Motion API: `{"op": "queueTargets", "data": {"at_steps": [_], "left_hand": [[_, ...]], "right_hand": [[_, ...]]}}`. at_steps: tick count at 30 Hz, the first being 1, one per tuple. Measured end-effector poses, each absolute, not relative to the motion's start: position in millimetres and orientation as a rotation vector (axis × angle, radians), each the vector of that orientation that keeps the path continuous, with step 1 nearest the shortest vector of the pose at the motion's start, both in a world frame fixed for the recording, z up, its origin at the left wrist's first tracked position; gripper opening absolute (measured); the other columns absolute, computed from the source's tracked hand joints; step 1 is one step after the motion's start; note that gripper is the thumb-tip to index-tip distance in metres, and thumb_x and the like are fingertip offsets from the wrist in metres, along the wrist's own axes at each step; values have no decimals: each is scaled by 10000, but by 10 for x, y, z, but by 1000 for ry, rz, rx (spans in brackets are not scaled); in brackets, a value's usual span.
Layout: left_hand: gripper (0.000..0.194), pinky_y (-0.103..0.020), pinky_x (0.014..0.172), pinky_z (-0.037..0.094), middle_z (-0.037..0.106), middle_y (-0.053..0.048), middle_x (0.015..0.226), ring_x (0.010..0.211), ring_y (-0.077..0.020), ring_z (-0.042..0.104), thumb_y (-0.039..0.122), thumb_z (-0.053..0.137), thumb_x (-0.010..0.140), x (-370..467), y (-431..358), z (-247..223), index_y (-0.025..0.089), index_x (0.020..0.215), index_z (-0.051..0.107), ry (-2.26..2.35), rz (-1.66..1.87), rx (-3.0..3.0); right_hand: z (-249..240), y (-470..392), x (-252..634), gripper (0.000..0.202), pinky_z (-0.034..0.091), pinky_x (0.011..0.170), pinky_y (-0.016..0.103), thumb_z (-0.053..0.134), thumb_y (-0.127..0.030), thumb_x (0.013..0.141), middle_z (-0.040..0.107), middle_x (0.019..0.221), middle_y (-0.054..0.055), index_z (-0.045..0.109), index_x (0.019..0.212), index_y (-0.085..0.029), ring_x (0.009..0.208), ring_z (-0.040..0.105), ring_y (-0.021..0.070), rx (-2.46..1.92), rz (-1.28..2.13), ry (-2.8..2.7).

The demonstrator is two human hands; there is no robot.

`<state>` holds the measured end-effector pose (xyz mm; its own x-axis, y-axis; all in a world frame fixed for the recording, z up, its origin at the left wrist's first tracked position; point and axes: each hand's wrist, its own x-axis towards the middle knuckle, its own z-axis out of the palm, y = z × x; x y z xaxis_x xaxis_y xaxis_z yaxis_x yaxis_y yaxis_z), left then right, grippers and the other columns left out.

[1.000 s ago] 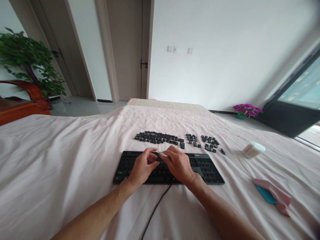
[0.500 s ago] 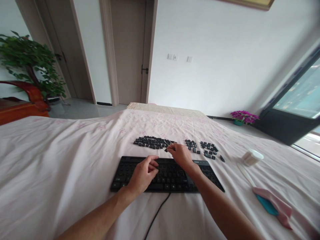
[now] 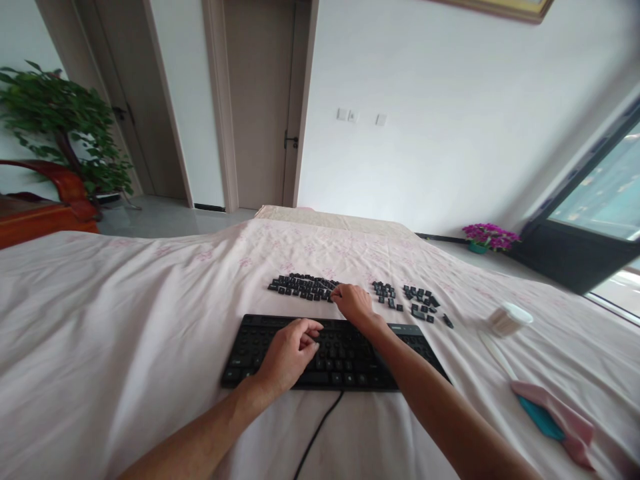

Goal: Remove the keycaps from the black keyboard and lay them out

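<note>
A black keyboard (image 3: 345,380) lies on the bed with its cable towards me; several of its keys are off. Over its middle hovers or rests my left hand (image 3: 290,352), its fingers loosely bent and a gap between thumb and forefinger. Beyond the keyboard's back edge, my right hand (image 3: 354,304) is closed at the right end of a cluster of loose black keycaps (image 3: 303,285). The thin two-pronged metal tool seen in it earlier is now mostly hidden by the fingers. Whether a keycap is pinched there cannot be made out.
More loose keycaps (image 3: 384,291) lie farther right, with another group (image 3: 423,301) beside them. A white tub (image 3: 509,320) stands on the right of the pink sheet (image 3: 150,347). A pink and blue cloth item (image 3: 553,420) lies nearer me.
My right hand has turned and moved slightly over the keycap cluster, covering the metal prongs and the dark piece at its fingertips. My left hand has barely shifted.
</note>
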<state>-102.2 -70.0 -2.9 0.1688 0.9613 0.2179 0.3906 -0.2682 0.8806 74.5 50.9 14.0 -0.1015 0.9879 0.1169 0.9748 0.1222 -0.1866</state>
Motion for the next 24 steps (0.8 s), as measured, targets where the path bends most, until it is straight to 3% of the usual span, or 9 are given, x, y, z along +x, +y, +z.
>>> {"op": "queueTargets", "data": {"at_steps": [5,10,17,24], "left_hand": [[333,-243,712,510,680,-42,958,719,-117,625,69,513,726,-1018,-700,-21,180,1010,647,1281,1091,1778],[321,-254,729,510,675,-41,938,745,-130,629,72,524,736,-1018,-707,-41,182,1009,651,1282,1091,1815],[292,-268,753,490,653,-31,943,764,-147,617,77,537,740,-988,-733,-47,209,967,664,1357,961,2020],[321,-270,768,473,661,-25,956,800,-162,617,103,557,754,-921,-714,-2,227,1036,647,1436,918,2045]], "right_hand": [[258,410,788,309,352,630,238,471,-394,880,708,839,66,711,883,-199,798,622,186,-1849,74,-2132],[467,136,837,488,382,593,226,364,-502,916,683,711,37,665,753,-155,652,589,144,-1402,449,-1991],[423,-241,853,427,413,588,236,487,-497,862,626,551,9,629,624,-172,558,572,134,-1327,713,-1917],[302,-363,812,336,460,575,226,448,-429,896,629,715,18,618,772,-167,651,580,136,-1135,957,-1826]]}}
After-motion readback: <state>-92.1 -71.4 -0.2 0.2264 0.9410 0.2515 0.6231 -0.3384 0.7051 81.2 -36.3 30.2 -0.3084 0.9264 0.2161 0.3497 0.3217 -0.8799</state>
